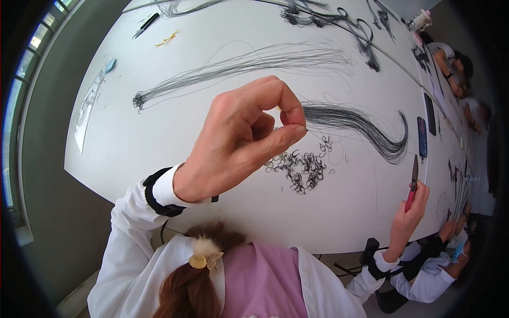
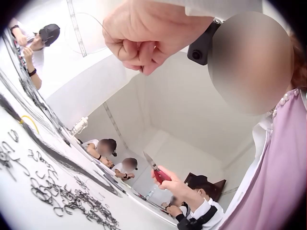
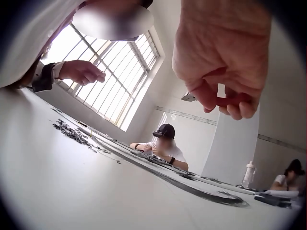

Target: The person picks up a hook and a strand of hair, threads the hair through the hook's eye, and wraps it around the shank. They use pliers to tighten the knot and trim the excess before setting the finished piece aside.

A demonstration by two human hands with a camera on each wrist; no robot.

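My left hand [image 1: 238, 132] is raised over the table, thumb and forefinger pinching a thin line that curves off from the fingers in the left wrist view. A tiny hook at the fingertips cannot be made out. Beneath it lies a loose pile of black fish hooks [image 1: 305, 172]. Just beyond the pile, a thick bundle of dark lines [image 1: 360, 124] stretches right, with a yellow tie [image 2: 29, 122] around it. At the right, my right hand [image 1: 411, 214] grips red-handled scissors [image 1: 412, 191], their pointed blades [image 2: 148, 158] facing up and away from me.
A second spread of lines [image 1: 238, 69] with clustered hooks at its left end lies farther back. Around it are a black pen [image 1: 146, 25], a yellow tie [image 1: 168, 38], a clear plastic bag [image 1: 89, 108] and a phone [image 1: 422, 137]. Other people sit along the right side.
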